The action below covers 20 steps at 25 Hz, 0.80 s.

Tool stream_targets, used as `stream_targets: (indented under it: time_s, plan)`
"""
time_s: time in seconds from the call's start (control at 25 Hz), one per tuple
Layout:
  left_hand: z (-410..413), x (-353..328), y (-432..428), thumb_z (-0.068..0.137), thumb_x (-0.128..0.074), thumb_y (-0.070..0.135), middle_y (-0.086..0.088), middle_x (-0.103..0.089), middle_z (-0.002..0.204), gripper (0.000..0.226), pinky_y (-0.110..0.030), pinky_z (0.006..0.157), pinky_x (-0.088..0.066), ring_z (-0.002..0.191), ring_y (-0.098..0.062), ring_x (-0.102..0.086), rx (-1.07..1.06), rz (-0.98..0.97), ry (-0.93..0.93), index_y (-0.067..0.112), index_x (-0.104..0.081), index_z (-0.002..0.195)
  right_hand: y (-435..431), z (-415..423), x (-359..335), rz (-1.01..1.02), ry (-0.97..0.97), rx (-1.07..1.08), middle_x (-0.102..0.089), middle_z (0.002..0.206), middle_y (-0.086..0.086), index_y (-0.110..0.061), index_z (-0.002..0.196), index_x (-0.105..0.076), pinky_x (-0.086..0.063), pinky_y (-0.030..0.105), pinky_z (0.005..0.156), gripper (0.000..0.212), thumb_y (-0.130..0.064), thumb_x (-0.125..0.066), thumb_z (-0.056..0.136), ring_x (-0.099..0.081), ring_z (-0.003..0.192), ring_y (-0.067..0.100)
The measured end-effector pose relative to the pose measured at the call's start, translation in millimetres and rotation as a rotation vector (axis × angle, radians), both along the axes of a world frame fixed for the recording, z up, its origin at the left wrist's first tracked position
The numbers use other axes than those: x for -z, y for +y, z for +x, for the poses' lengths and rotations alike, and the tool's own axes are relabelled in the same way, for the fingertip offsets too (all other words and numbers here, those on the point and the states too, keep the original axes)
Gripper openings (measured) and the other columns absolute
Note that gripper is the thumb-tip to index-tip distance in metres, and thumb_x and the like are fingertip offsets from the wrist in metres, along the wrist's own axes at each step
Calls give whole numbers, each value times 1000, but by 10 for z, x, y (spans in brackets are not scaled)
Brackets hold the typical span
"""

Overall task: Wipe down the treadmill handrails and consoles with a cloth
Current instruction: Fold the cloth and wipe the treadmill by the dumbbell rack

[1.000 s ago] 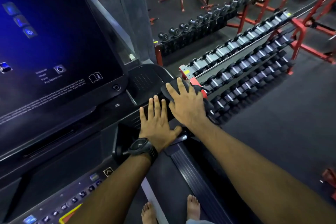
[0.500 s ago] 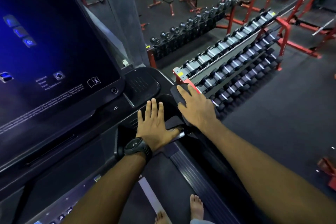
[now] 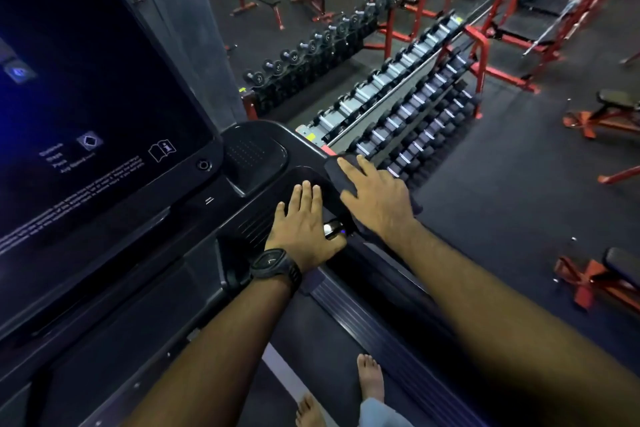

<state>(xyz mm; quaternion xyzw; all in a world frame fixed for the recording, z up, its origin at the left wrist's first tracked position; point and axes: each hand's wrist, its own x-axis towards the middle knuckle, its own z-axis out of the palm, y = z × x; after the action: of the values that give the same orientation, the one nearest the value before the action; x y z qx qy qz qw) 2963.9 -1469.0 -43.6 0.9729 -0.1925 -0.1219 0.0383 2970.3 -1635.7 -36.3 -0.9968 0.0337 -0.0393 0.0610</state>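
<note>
Black cloth (image 3: 335,174) lies draped over the right-hand corner of the treadmill console (image 3: 256,156), at the outer edge where the dark moulded shelf curves down toward the handrail. The right hand (image 3: 377,199) lies flat on top of it, fingers straight and spread, thumb out to the side, palm pressing the cloth against the plastic rather than gripping it. Just beside it, toward the screen, the left hand (image 3: 304,222) rests palm-down on the same shelf with its fingers straight and held together, holding nothing; its thumb reaches out under a small shiny metal plate (image 3: 331,229) that sits between the two hands. A dark wristwatch (image 3: 275,263) is strapped round the left wrist. The big console screen (image 3: 86,80) fills the left of the view, mostly dark blue-black, with faint white text and a few small icons along its lower part. Below the arms run the treadmill's ribbed side rail (image 3: 367,319) and a strip of the belt, where two bare feet (image 3: 370,378) stand. Beyond the right edge of the machine, down on the dark gym floor, a red-framed rack of dumbbells (image 3: 398,107) stretches away in tiers, with a second row of round dumbbells (image 3: 311,48) behind it. Red and black benches (image 3: 602,114) stand further off to the right.
</note>
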Motion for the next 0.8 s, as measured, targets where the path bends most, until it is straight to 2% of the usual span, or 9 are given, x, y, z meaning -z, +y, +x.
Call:
stream_targets:
  time_s: [0.12,0.28,0.44,0.6,0.72,0.8]
  plan:
    - [2,1,-6,87,-35,68,-9,8,166,101,-51,122,-9,152,-22,9,16,8,-16,8,6,156,-72,-411,185,-225,-132,-91,-37,158,3,-40,153,-31,-50,47,85,69,-49,-56,89,-56,118,32]
    - [25,-16,-10,87,-33,71,-11,9,165,104,-53,122,-3,152,-24,10,42,47,-44,5,8,156,83,-34,-24,-89,-6,15,-31,161,1,-43,155,-24,-45,49,93,64,-50,-47,95,-51,125,34]
    - [-12,9,-16,86,-31,73,-13,9,165,105,-53,123,-2,152,-26,10,72,83,-114,4,9,155,-8,-382,129,-194,-97,-78,-33,160,2,-41,154,-28,-48,47,89,66,-48,-51,92,-53,123,31]
    - [27,-20,-37,86,-31,75,-13,10,165,107,-52,123,-1,152,-26,11,70,117,-122,4,9,155,27,-144,-57,-62,30,16,-27,162,1,-42,155,-21,-45,49,96,65,-50,-45,95,-50,128,33]
    - [-27,-7,-41,86,-32,73,-13,9,165,106,-51,123,-3,152,-25,10,94,146,-168,4,8,155,-128,-483,119,-164,-87,-96,-32,161,3,-41,154,-27,-48,48,92,67,-49,-51,92,-52,125,32]
    - [-14,-8,-46,86,-33,72,-13,7,165,105,-51,123,-4,152,-25,8,99,150,-198,4,6,156,-169,-518,67,-144,-75,-77,-30,162,2,-41,154,-26,-46,50,95,67,-49,-51,93,-51,127,33]
